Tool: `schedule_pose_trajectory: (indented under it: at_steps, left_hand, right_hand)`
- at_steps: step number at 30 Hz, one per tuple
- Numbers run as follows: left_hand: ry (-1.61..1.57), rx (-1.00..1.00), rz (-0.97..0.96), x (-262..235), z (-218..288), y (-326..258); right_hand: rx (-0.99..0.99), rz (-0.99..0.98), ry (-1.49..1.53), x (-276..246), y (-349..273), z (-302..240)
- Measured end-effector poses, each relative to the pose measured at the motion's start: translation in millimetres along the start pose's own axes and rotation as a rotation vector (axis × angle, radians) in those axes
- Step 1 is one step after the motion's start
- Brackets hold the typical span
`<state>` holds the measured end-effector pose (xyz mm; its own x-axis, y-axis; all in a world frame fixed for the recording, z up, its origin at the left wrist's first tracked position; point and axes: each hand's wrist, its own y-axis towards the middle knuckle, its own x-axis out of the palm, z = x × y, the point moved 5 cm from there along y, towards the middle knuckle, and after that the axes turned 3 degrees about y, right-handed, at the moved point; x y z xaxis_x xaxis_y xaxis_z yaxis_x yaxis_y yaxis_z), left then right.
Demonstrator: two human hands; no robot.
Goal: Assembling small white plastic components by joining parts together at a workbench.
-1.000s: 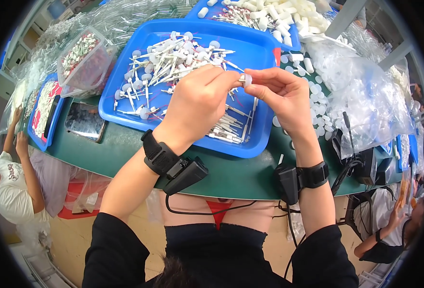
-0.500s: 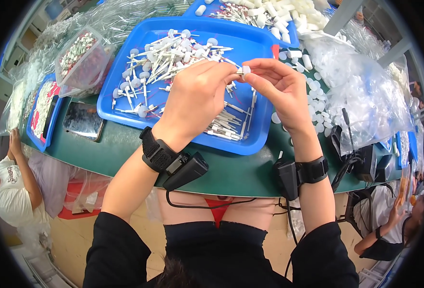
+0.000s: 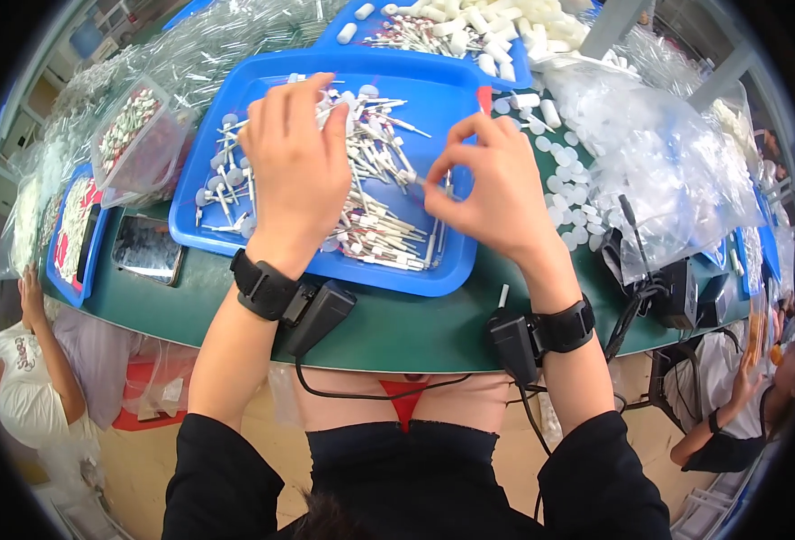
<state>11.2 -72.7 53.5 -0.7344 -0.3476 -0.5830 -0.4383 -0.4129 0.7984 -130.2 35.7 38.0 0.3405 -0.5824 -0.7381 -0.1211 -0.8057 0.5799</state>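
Hands, joined 0.5 s ago, now apart. Left hand (image 3: pixel 294 166) reaches, fingers loosely bent, into the stick pile (image 3: pixel 370 193) mid blue tray (image 3: pixel 307 270). Right hand (image 3: pixel 496 189) pinches 1 thin stick (image 3: pixel 420 183) above the tray's right edge.

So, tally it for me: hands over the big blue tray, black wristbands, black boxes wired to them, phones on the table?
Hands: 2, left hand, right hand pinching a small white piece
Black wristbands: 2, left wristband, right wristband
Black boxes: 2, left box, right box
Phones: 1, phone
Total: 7
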Motion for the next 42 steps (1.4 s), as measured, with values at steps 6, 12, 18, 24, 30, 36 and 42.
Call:
schedule_pose_trajectory:
  at_steps: [6,12,18,24,30,36,42]
  left_hand:
    - [-0.76,-0.194,-0.087,11.0,9.5,-5.6]
    - [-1.07,-0.292,-0.263,18.7,7.9,-11.8]
    - [-0.94,-0.21,-0.352,16.7,23.3,-11.2]
    - [-0.171,0.486,-0.208,-48.6,73.5,3.5]
    - [-0.225,0.551,-0.177,-120.8,129.6,14.2]
    - [-0.35,0.57,-0.322,-105.1,146.0,11.2]
    - [-0.366,0.608,-0.499,-95.7,139.2,15.5]
  right_hand:
    - [0.277,0.137,0.686,-4.2,4.7,15.5]
    - [0.395,0.164,0.646,-2.6,5.2,36.6]
    - [0.261,0.217,-0.275,-7.7,-18.9,108.7]
    - [0.376,0.111,-0.36,-1.7,-17.6,114.8]
    - [0.466,0.125,-0.33,-5.4,-18.6,125.3]
    - [0.404,0.212,-0.35,-1.7,-9.1,107.3]
    - [0.519,0.425,0.115,-33.0,-4.5,91.2]
